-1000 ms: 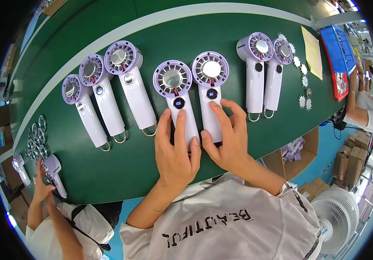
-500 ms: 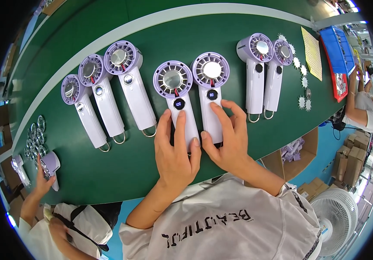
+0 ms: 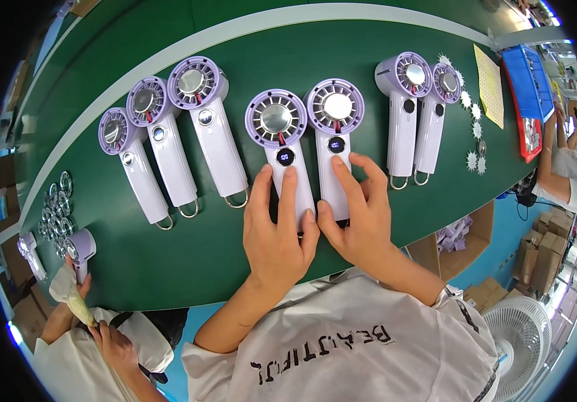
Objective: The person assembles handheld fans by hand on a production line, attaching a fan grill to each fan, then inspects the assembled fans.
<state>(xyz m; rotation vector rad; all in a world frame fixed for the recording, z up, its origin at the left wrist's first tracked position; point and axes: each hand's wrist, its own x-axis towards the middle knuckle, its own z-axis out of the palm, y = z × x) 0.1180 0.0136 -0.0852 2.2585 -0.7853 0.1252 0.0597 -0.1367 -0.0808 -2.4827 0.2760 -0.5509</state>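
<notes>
Grasp: left hand held left fan, right hand held right fan | Place: table, 12 and 1 o'clock of view centre | Risk: fan heads sat close; sideways push could have knocked them together

Lit digits show on the round dark displays of 2 lilac-and-white handheld fans, and large black lettering crosses the front of the person's white shirt.
</notes>
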